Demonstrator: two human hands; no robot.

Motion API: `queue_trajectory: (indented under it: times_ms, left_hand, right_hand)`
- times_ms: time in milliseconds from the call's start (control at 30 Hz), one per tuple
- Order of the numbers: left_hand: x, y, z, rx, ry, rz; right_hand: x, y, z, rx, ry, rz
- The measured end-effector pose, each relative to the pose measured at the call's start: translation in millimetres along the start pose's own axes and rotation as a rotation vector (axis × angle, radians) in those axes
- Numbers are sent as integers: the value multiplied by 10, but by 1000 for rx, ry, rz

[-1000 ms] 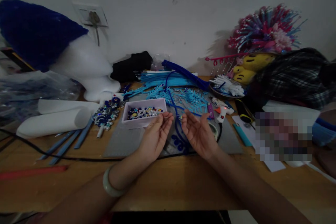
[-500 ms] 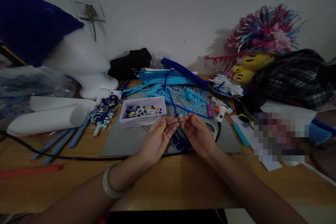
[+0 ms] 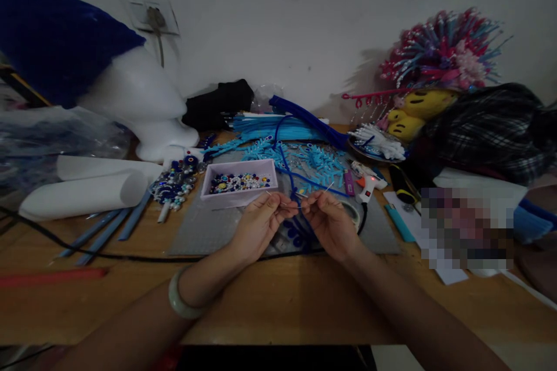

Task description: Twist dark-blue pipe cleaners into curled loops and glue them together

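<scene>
Just about mid-frame is a thin wire (image 3: 299, 206). The left hand (image 3: 255, 226) and the right hand (image 3: 333, 226) both pinch it, likely to keep it steady. Behind the left hand sits a box (image 3: 220, 202) of beads (image 3: 241, 182), maybe for easy reach. At upper left, a white foam head (image 3: 143, 98) wears a blue cap (image 3: 56, 46), perhaps to keep its shape.

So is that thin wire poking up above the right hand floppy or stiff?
The thin wire is probably fairly stiff, since its end pokes up from the right hand without drooping. It might still bend easily, because it looks very thin. It's likely light, too, being so slim.
</scene>
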State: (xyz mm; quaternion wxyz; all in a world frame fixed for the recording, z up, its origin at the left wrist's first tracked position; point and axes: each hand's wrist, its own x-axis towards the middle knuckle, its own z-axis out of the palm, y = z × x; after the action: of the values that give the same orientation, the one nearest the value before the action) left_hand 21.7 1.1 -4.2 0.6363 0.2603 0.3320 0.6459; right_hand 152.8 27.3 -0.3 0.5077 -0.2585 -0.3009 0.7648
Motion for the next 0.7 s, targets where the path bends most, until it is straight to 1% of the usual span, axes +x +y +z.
queue_trajectory:
  times_ms: [100, 200, 300, 500, 567, 700]
  left_hand:
    - [32, 30, -15, 10, -2, 36]
    - [80, 69, -44, 19, 19, 80]
    - [115, 107, -65, -18, 54, 37]
    - [99, 186, -26, -189, 165, -81]
    - [88, 204, -9, -209, 195, -78]
    - [96, 215, -5, -223, 235, -10]
  right_hand:
    - [12, -15, -12, -18, 7, -25]
    - [38, -57, -36, -64, 17, -102]
    - [64, -104, -66, -83, 28, -135]
    - [72, -140, -97, -88, 20, -93]
    - [63, -148, -88, -84, 26, -103]
    - [30, -140, -44, -146, 55, -148]
